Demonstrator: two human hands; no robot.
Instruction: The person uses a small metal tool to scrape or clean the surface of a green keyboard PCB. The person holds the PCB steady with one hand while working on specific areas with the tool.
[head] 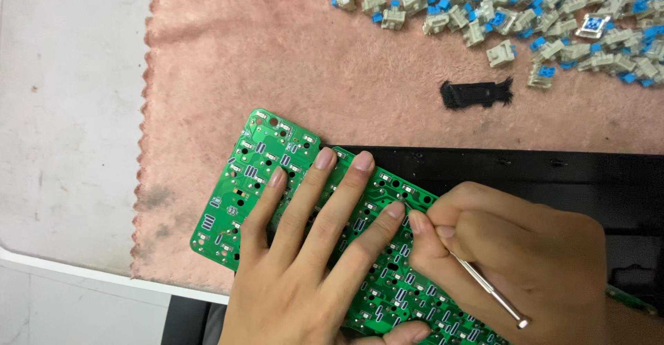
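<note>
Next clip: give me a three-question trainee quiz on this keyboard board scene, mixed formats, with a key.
1. True or false: the left hand lies flat on the green circuit board.
2. What does the right hand hold?
A. a blue-stemmed key switch
B. a thin metal tool
C. the black brush
3. Fill in: the pile of key switches lies on a pink ____.

Key: 1 true; 2 B; 3 cloth.

The left hand point(311, 248) lies flat on a green circuit board point(256, 172) while the right hand point(512, 255) pinches a thin metal tool point(487, 288).
</note>
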